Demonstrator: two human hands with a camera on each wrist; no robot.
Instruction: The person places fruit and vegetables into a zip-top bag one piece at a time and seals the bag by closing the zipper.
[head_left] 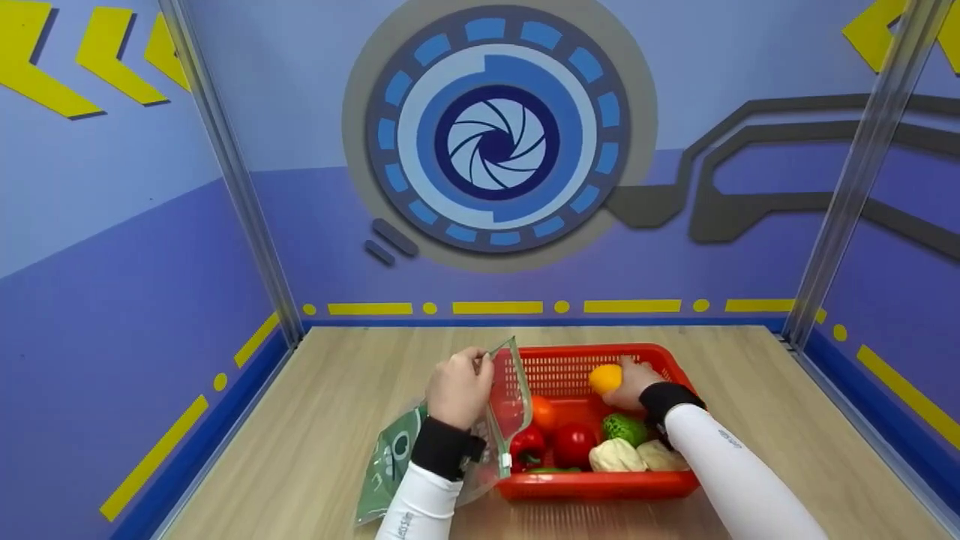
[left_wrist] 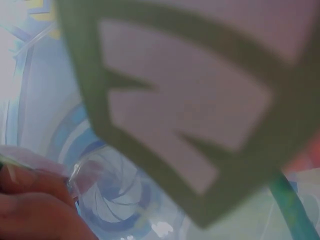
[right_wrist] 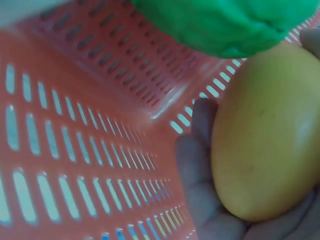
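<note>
"What's hard to make out?"

"In the left wrist view, a blurred green print covers much of the clear plastic zip bag with green printing [head_left: 384, 466], and the left hand [head_left: 457, 388] is cut off at the lower left corner. From the head, the left forearm hides part of the bag."

"And in the red slotted plastic basket [head_left: 600, 486]?"

"A long green thing [head_left: 553, 470] is mostly behind the near rim; I can't tell its full shape. In the right wrist view, the bumpy green round vegetable [head_left: 624, 428] is cut by the top edge."

"How does the left hand stand?"

"Thumb and fingers pinched together on the bag's upper edge, its mouth gaping beside the basket's left end."

"The right hand [head_left: 637, 384]?"

"Curled round a smooth yellow-orange oval fruit [head_left: 603, 379], its fingers only as wide apart as the fruit."

"Where's that fruit?"

"Towards the basket's far right corner, beyond the bumpy green vegetable. Whether it is clear of the basket floor, I can't tell."
</note>
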